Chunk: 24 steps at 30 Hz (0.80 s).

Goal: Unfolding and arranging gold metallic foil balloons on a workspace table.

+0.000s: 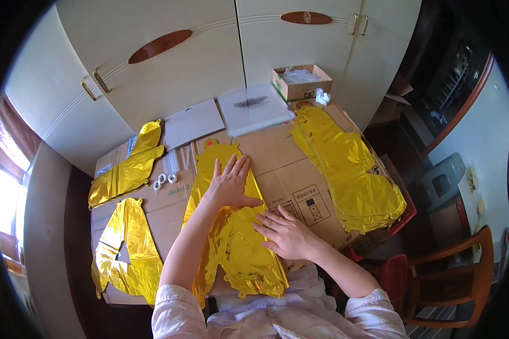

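A flat, uninflated gold foil balloon [249, 248] lies in front of me, its near end reaching the table edge by my clothes. A red dot shows near its far end, and the near part looks folded or layered. My left hand [230, 185] rests palm down on its upper half, fingers spread. Along its right edge, my right hand [287, 233] lies with fingers stretched out, fingertips touching the foil. Neither hand grips anything. At the near left is an A-shaped gold foil balloon [108, 248]. Another folded gold foil piece [124, 172] sits beyond it.
Flattened cardboard [283, 164] covers the table. A stack of gold foil balloons [348, 169] lies right. Small white rolls [163, 178], clear strips [171, 162], a white board [194, 123] and a clear sheet [254, 108] lie farther back, near an open box [302, 90]. A wooden chair [475, 277] stands right.
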{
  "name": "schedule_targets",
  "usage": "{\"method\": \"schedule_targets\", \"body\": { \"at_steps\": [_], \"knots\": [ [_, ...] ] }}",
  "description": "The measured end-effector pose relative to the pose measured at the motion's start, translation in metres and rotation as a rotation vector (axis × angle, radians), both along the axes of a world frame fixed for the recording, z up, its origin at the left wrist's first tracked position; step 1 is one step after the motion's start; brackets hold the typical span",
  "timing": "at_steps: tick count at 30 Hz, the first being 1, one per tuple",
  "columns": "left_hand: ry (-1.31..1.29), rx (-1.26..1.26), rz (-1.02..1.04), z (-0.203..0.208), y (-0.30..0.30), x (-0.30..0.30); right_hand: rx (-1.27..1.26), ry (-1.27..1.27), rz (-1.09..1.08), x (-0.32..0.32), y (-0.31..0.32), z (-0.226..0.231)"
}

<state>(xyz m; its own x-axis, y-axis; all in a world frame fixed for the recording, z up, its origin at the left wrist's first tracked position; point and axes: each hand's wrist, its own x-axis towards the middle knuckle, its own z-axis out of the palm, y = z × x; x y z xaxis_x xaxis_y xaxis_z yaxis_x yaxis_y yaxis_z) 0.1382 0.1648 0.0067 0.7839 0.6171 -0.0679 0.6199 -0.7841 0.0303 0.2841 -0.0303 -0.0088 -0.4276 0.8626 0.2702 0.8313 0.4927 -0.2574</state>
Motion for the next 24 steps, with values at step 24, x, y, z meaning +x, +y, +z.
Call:
{"method": "schedule_targets", "body": {
  "at_steps": [24],
  "knots": [
    [-0.002,-0.074,0.007,0.000,-0.001,0.001,-0.013,0.122,-0.284,0.044,0.146,-0.015]
  ]
}}
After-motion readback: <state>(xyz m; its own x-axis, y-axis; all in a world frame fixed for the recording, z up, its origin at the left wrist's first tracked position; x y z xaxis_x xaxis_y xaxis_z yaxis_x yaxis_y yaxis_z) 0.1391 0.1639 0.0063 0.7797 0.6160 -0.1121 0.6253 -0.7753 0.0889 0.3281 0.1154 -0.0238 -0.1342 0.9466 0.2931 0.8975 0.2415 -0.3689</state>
